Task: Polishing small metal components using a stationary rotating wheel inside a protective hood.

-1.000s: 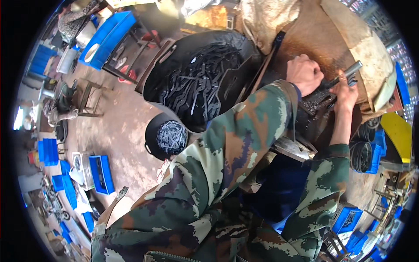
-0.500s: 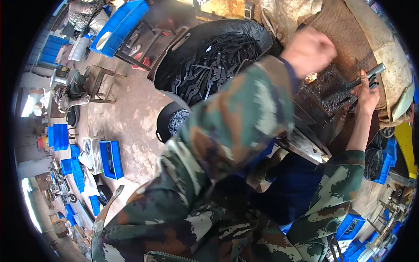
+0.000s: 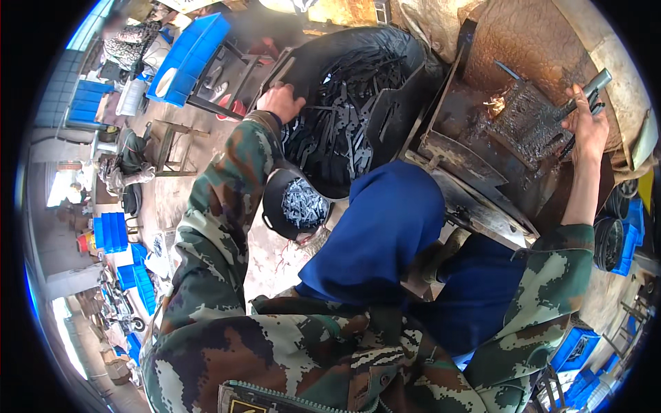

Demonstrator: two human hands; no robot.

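Note:
My left hand (image 3: 281, 103) is at the left side of a large black tub (image 3: 297, 62), its fingers curled inward; what they hold, if anything, is hidden. Dark flat metal pieces (image 3: 344, 127), long and narrow with notched outlines, fill the tub. At the right, my right hand (image 3: 586, 127) is closed round a grey round metal bar (image 3: 597, 82), with dark metal parts beside the fingers. This bar lies over the end of a grimy, wet-looking dark block (image 3: 527, 120) on the bench. Bright orange-yellow light shows at the block's left corner.
A small black bucket (image 3: 274, 199) of shiny small metal pieces stands against the tub. Between tub and block runs a dark metal frame (image 3: 461, 158). A thin bluish rod (image 3: 508, 70) lies behind the block. Blue bins (image 3: 196, 55) and a wooden stool (image 3: 169, 148) stand at left.
My left hand has swung from above the bench leftward to the tub's side, uncovering the block and the thin rod. My right hand stays on the bar.

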